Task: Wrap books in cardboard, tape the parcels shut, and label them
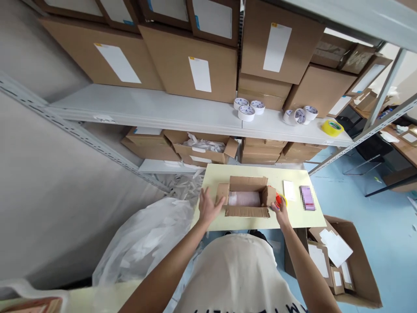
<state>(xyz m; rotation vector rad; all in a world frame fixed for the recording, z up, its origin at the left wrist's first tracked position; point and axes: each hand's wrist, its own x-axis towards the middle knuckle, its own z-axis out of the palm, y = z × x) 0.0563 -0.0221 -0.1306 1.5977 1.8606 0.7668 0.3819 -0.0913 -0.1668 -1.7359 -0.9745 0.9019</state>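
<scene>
An open cardboard box with its flaps spread sits on a small pale yellow table; a pinkish wrapped item lies inside. My left hand is open, fingers spread, touching the box's left flap. My right hand is by the right flap, closed round a red tape dispenser with yellow tape.
A white slip and a blurred purple item lie on the table's right. Tape rolls and a yellow roll sit on the grey shelf under stacked cartons. A clear bag of paper scraps stands left, an open carton right.
</scene>
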